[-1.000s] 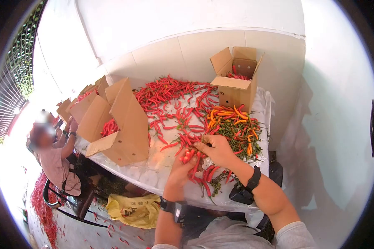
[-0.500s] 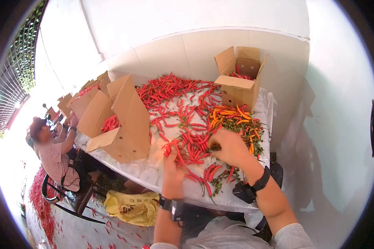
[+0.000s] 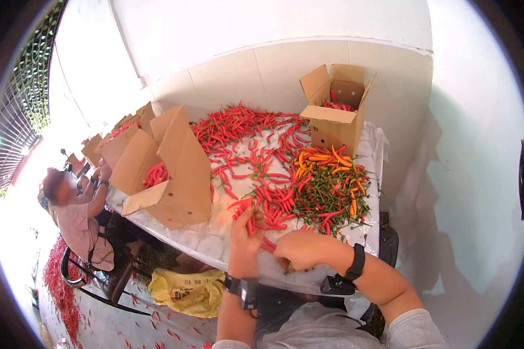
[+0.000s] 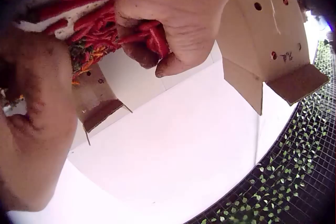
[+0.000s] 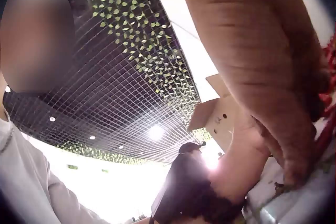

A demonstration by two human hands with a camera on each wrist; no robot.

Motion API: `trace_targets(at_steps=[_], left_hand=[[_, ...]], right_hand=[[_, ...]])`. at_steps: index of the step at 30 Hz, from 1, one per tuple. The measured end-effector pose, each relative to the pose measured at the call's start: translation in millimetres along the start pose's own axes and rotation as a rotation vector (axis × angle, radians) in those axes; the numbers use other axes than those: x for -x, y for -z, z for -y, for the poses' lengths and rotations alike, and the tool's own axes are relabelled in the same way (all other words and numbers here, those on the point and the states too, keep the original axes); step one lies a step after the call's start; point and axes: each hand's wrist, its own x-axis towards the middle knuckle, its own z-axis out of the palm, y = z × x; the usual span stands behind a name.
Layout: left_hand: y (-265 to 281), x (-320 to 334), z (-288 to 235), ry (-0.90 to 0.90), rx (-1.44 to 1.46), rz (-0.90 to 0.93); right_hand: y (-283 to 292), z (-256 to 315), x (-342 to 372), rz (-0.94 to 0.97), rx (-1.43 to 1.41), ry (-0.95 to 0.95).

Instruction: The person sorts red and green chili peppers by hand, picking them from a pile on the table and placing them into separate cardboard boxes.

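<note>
From my station I take the far carton (image 3: 335,135), upright on the white-covered counter (image 3: 222,224), as my landmark. The person's left hand (image 3: 245,243), nearer me than that carton and to its left, grips a small bunch of red chilies (image 3: 243,207), some ends poking out. The right hand (image 3: 310,250) is also on the near side of the carton, fingers bent downward; I cannot tell whether they pinch anything. Between that hand and the carton lies a mixed pile (image 3: 326,198) of green, orange and red. Left of the carton spreads a red heap (image 3: 233,123); farther left of it stands a leaning carton (image 3: 183,195) with more chilies inside.
</note>
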Motion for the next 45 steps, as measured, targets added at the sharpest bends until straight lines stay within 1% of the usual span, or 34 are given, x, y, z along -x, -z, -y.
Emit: trace_targets(at_steps=[2, 3, 6, 9, 10, 13, 14, 17, 20, 23, 26, 29, 32, 35, 38, 41, 44, 45], left_hand=[[-5.2, 0.9, 1.9, -0.018, -0.106, -0.11], [-7.2, 1.1, 3.0, -0.033, -0.13, -0.093], [-13.2, 4.2, 5.0, -0.056, -0.191, -0.052], [-17.6, 7.9, 5.1, -0.056, -0.241, -0.012], [-17.9, 8.2, 7.1, -0.067, -0.257, 0.006], [-28.5, 13.5, 9.8, -0.057, -0.334, 0.045], [-32.1, 15.3, 10.2, -0.047, -0.367, 0.056], [-30.8, 15.8, 14.0, -0.055, -0.544, 0.106], [-16.3, 8.6, 16.9, -0.041, -0.642, 0.14], [-30.5, 16.3, 15.3, -0.069, -0.65, 0.168], [-32.3, 18.8, 16.0, -0.077, -0.603, 0.202], [-29.1, 17.6, 15.7, -0.06, -0.564, 0.223], [-33.2, 19.1, 14.1, -0.019, -0.534, 0.257], [-30.0, 16.1, 17.9, -0.058, -0.554, 0.199], [-30.2, 16.1, 15.9, -0.03, -0.602, 0.218], [-21.0, 11.3, 17.1, -0.032, -0.591, 0.258], [-36.7, 18.6, 16.4, -0.051, -0.548, 0.208], [-34.7, 18.2, 16.0, -0.035, -0.539, 0.219]], right_hand=[[-2.6, -9.7, -2.0, -0.151, -0.108, 0.061], [-2.0, -11.8, -2.4, -0.224, -0.162, 0.092], [15.1, -12.1, -0.4, -0.337, -0.387, 0.0], [13.6, -24.6, -6.7, -0.765, -0.564, 0.073], [14.5, -29.2, -7.4, -0.807, -0.617, -0.008], [14.1, -44.9, -10.9, -0.834, -0.898, -0.106], [16.2, -44.9, -9.7, -0.843, -0.932, -0.136], [-1.6, -62.8, -22.6, -0.978, -0.981, -0.088], [-3.1, -61.9, -24.5, -0.97, -0.94, -0.085], [1.0, -57.0, -22.0, -0.93, -0.939, -0.141], [7.0, -53.5, -17.0, -0.926, -0.903, -0.207], [8.0, -56.7, -16.1, -0.907, -0.933, -0.234], [7.1, -56.3, -16.8, -0.967, -0.735, -0.268], [6.7, -50.7, -16.8, -1.134, -0.361, -0.187], [9.0, -41.5, -15.5, -1.16, -0.294, -0.154], [12.0, -35.1, -14.9, -1.204, -0.089, -0.104], [10.4, -36.7, -16.4, -1.22, -0.043, -0.077], [9.0, -38.5, -17.6, -1.221, -0.128, -0.119]])
